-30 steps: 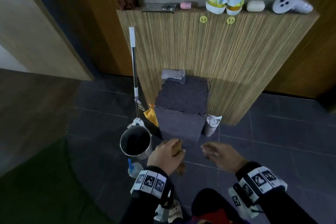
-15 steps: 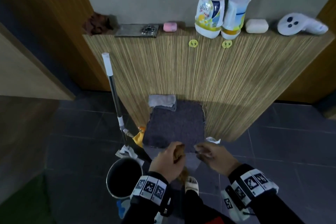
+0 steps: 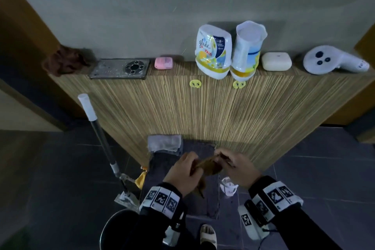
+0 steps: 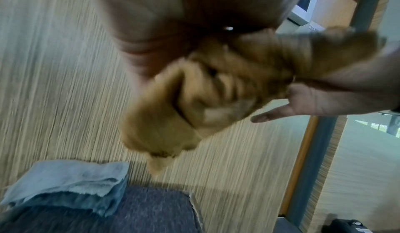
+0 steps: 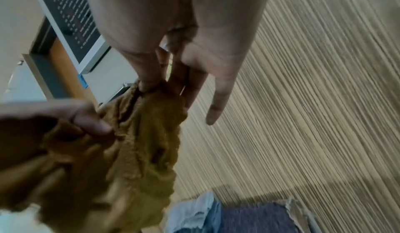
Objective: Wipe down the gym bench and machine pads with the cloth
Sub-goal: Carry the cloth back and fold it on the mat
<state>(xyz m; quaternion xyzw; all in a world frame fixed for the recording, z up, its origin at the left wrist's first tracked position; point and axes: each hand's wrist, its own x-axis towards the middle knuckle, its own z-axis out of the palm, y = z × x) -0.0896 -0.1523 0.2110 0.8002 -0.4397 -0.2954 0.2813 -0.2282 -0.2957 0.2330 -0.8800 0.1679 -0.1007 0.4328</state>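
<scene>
- My left hand (image 3: pixel 183 174) is clamped on a bunched end of the brown cloth (image 3: pixel 207 166); my right hand (image 3: pixel 236 165) pinches the other end between thumb and forefinger, its remaining fingers (image 5: pixel 216 103) loose and straight.
- The cloth hangs in the air between both hands, above the grey carpeted block (image 3: pixel 200 148) that stands against the striped wood panel (image 3: pixel 203 111). It is not touching the block.
- Judged from the task, I am opening the cloth out before a wipe; no wiping has begun on anything I can see.
- Risk: the right-hand pinch takes only a small edge. If I pull the cloth apart hard, that edge could slip and the cloth would drop toward the floor.
- Risk: a folded grey rag (image 3: pixel 164 143) lies on the far edge of the block; a wide stroke could push it off.
- Risk: a small white cup (image 3: pixel 228 186) stands on the floor just beside the block, under my right wrist; a low swing could tip it.
- The metal bucket (image 3: pixel 113 229) sits at my lower left, beside the mop handle (image 3: pixel 97 134). Its inside is dark and I cannot tell what it holds.
- The cup's contents are also too small to make out.
- Two air-freshener bottles (image 3: pixel 213 50) stand on the ledge, well apart from my hands.
</scene>
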